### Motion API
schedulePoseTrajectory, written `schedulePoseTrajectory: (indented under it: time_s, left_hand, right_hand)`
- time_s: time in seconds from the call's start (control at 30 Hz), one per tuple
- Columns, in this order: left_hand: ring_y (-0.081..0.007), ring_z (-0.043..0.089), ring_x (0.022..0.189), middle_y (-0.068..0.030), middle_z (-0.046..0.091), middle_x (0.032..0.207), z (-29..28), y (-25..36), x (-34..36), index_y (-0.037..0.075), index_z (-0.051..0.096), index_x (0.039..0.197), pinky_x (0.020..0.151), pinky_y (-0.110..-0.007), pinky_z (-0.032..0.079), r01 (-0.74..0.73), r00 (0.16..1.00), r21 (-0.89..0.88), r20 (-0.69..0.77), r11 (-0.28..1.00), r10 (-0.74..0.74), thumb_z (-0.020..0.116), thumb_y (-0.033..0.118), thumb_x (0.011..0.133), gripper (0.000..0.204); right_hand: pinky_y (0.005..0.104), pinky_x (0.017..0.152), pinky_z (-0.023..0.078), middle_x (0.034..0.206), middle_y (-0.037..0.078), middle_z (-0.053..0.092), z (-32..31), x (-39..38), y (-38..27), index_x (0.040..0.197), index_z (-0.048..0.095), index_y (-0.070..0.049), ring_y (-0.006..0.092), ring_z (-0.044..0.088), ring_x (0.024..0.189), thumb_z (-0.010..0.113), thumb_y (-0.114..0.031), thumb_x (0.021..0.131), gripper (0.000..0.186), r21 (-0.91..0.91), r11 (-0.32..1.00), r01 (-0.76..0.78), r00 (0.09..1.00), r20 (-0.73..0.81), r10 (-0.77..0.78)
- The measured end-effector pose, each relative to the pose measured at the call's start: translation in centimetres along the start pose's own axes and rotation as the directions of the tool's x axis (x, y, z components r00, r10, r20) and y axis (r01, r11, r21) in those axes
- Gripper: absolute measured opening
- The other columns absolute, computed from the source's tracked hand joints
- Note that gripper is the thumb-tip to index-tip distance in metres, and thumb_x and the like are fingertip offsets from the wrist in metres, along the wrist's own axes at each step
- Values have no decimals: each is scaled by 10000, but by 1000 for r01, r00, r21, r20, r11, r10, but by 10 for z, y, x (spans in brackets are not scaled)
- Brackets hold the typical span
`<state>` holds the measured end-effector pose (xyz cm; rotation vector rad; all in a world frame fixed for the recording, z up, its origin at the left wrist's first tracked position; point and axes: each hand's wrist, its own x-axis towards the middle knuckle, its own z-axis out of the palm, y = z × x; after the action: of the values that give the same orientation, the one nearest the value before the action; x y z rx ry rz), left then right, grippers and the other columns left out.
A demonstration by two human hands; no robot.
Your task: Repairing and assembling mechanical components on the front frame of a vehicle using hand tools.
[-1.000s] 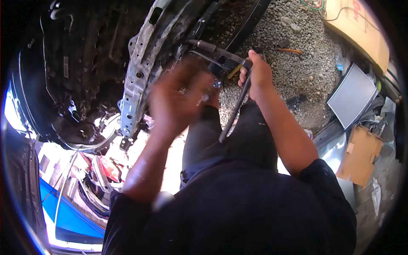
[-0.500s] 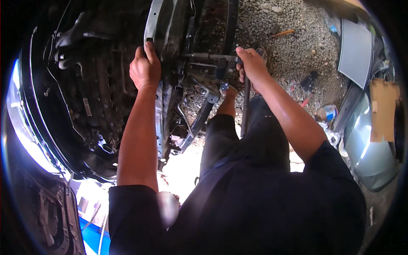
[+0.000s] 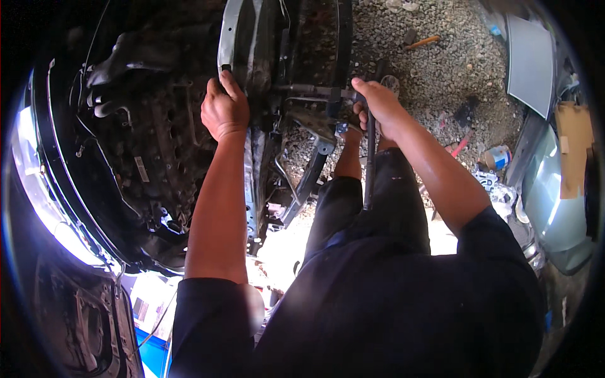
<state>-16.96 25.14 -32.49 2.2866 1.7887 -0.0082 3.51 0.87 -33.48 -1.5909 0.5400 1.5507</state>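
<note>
My left hand [image 3: 225, 112] is closed over the edge of a pale metal body rail [image 3: 229, 28] in a car's engine bay, its thumb pointing away from me and its fingertips hidden. My right hand [image 3: 382, 108] grips the head end of a long dark socket wrench [image 3: 370, 167], thumb on top. The wrench's handle hangs back toward my legs. From its head a long bar-like extension [image 3: 309, 90] reaches left into the car's front framework, where its far end is lost in shadow. A metal bracket [image 3: 322, 143] sits below that extension.
Dark engine parts [image 3: 145, 120] fill the left side. Gravel [image 3: 435, 69] covers the ground at right, with an orange-handled tool [image 3: 422, 42], a red-handled tool [image 3: 462, 144] and a can [image 3: 496, 157] on it. A grey panel [image 3: 528, 66] and cardboard [image 3: 573, 151] stand at far right.
The whole view has shifted slightly, so the car and both hands appear a little farther right and lower. Both hands keep their holds; no clear turn of the wrench shows.
</note>
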Motion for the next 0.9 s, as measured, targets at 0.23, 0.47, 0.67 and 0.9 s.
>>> schedulePoseTrajectory:
  time_s: [0.23,0.47,0.67,0.9]
  left_hand:
    - [-521,714,1000,-264,770,1026,-3,8,1,86,690,1032,864,-614,562,33,999,6,16,999,-33,439,574,1104,554]
    - [-535,696,1030,-273,760,1043,-6,-1,0,88,674,1011,878,-616,548,22,1000,-50,-2,998,-23,416,589,1120,575]
    - [-511,703,1008,-261,759,1009,-9,-2,0,78,651,1012,877,-594,552,5,999,-60,35,998,-3,453,564,1117,536]
    - [-490,707,1012,-260,753,999,-10,-1,0,75,648,1014,874,-580,550,-6,1000,-78,15,997,8,462,564,1120,534]
  right_hand:
    - [448,658,537,789,113,653,-11,35,59,1088,602,-58,332,689,686,653,-364,1122,312,-529,357,770,440,35,-897]
    - [387,488,498,705,54,624,1,3,9,1034,584,-109,198,577,514,680,-466,1080,373,6,993,-117,992,56,117]
    - [317,491,471,646,12,537,6,18,46,938,594,-60,120,601,533,692,-385,1099,375,-412,596,689,653,-5,-758]
    - [430,602,515,669,45,574,-6,18,8,1021,600,-107,209,601,576,702,-414,1071,327,110,949,-295,935,238,263]
